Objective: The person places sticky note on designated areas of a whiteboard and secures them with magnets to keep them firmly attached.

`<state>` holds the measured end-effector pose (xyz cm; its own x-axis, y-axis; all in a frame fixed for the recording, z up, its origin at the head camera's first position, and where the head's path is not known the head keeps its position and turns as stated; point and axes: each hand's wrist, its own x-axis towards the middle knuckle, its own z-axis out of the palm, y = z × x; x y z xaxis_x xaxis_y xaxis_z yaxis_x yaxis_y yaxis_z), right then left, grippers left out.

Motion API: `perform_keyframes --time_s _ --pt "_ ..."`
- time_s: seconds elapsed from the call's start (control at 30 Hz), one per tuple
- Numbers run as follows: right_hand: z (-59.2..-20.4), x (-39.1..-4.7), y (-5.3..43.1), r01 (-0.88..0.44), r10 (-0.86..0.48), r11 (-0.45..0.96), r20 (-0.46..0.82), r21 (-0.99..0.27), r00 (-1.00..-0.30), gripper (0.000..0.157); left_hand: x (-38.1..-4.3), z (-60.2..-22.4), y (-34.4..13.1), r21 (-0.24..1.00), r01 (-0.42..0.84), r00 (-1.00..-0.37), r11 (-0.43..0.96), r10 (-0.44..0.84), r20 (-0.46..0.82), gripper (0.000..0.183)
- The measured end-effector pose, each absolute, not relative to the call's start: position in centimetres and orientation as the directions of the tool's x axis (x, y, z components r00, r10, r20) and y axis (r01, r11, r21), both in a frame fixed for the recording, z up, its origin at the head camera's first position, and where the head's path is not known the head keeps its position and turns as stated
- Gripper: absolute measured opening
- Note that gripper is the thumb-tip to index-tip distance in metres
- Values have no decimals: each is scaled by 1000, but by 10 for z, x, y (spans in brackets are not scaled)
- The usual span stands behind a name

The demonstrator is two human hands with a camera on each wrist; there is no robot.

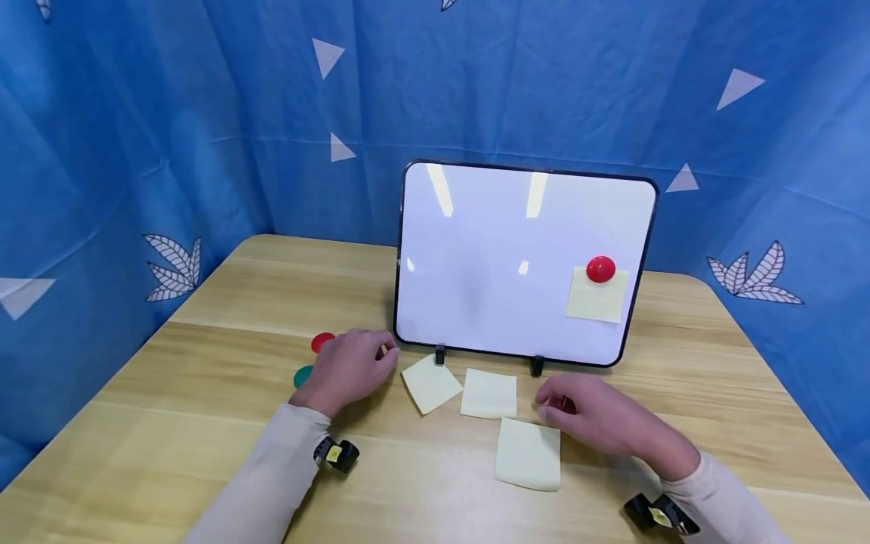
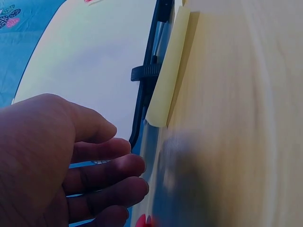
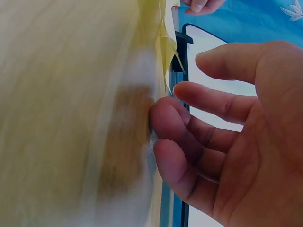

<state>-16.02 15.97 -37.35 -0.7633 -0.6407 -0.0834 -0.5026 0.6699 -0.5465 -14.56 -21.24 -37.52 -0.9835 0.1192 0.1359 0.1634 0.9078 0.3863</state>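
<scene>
My left hand (image 1: 352, 368) rests loosely curled and holds nothing, beside the lower left corner of a whiteboard (image 1: 503, 257). Partly behind it lie a red magnet (image 1: 322, 342) and a green magnet (image 1: 302, 375). Loosely bent and holding nothing, my right hand (image 1: 605, 414) lies right of the sticky notes. A tilted sticky note (image 1: 431, 384), a second note (image 1: 488, 394) and a nearer note (image 1: 528, 454) lie between the hands. On the board's right side, a round red magnet (image 1: 601, 269) sits over the top of another note (image 1: 596, 296). In the left wrist view, one note (image 2: 170, 71) curls up.
The whiteboard stands upright on small black feet (image 1: 537, 366) toward the back of the wooden table (image 1: 204, 363). A blue patterned curtain (image 1: 476, 83) hangs behind and at both sides. Each wrist carries a small black camera (image 1: 337, 455).
</scene>
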Motion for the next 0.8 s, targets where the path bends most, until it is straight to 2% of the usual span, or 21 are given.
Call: perform_keyframes --time_s 0.3,0.8 --pt "-370 -157 160 -514 -658 686 -139 -514 -740 18 -146 -369 -236 366 129 -983 922 70 169 17" --pt "-367 -155 160 -484 -659 692 -196 -535 -726 24 -149 -365 -266 409 10 -994 912 -35 102 20"
